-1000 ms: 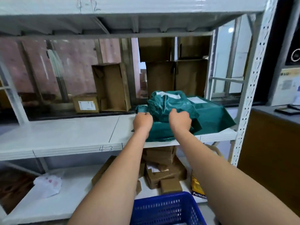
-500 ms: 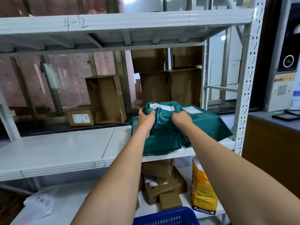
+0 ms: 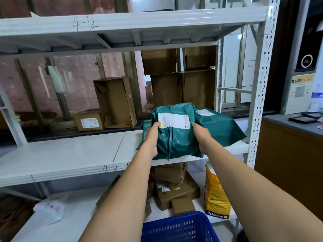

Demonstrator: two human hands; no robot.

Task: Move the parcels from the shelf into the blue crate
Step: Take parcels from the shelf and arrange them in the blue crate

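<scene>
A bulky green plastic parcel (image 3: 175,138) with a white label sits tilted at the front edge of the white middle shelf (image 3: 73,154). My left hand (image 3: 153,137) holds its left side and my right hand (image 3: 202,137) holds its right side. A second green parcel (image 3: 220,126) lies flat behind it to the right, and a third green one peeks out behind my left hand. The blue crate (image 3: 178,227) stands low in the frame, below the shelf edge, between my forearms.
Open and closed cardboard boxes (image 3: 115,102) stand behind the shelf. On the lower shelf lie brown boxes (image 3: 174,189), a yellow pet-food bag (image 3: 215,194) and a white bag (image 3: 50,210). The perforated shelf post (image 3: 260,84) rises at right, beside a counter (image 3: 293,154).
My hands have slid from the top of the green parcel to its two sides. The parcel has tipped up toward me so its label faces me. The camera has tilted upward.
</scene>
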